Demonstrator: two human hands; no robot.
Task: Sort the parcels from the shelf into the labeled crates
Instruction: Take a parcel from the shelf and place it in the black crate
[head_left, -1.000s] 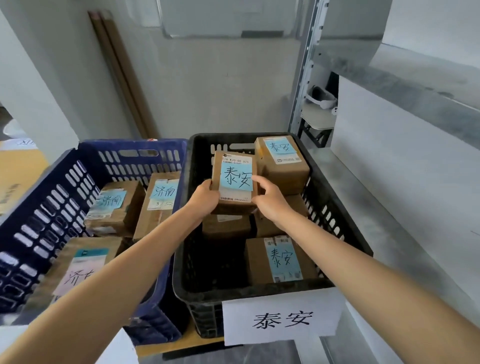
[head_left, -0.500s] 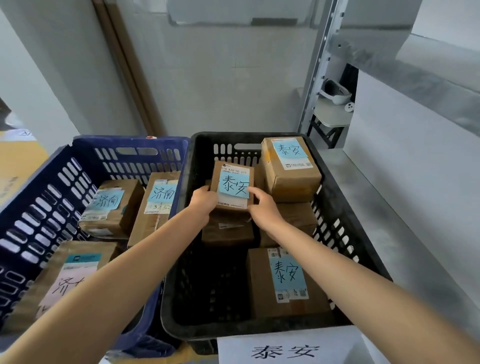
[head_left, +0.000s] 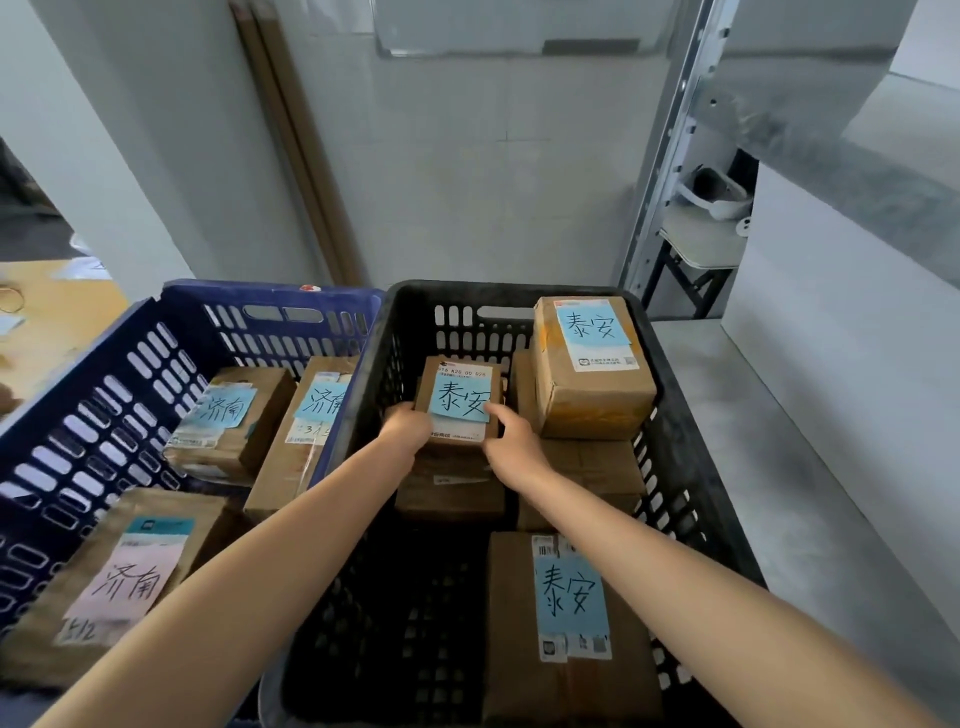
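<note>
A small cardboard parcel (head_left: 460, 387) with a blue handwritten note sits on a stack of parcels inside the black crate (head_left: 691, 457). My left hand (head_left: 405, 428) grips its near left corner and my right hand (head_left: 511, 441) grips its near right corner. Other parcels with the same blue note lie in this crate: a big one (head_left: 592, 364) at the back right and another (head_left: 569, 623) at the front. The blue crate (head_left: 104, 384) on the left holds several parcels (head_left: 234, 415) with a different note.
A metal shelf upright (head_left: 670, 171) and grey shelf boards (head_left: 831, 441) stand on the right. Behind the crates is a tiled wall with wooden strips (head_left: 296, 156) leaning on it. A wooden table (head_left: 47, 322) lies at the far left.
Both hands have lowered the small parcel from above the crate down onto the stack inside it. The view has moved closer to the crates, so the front label is out of sight.
</note>
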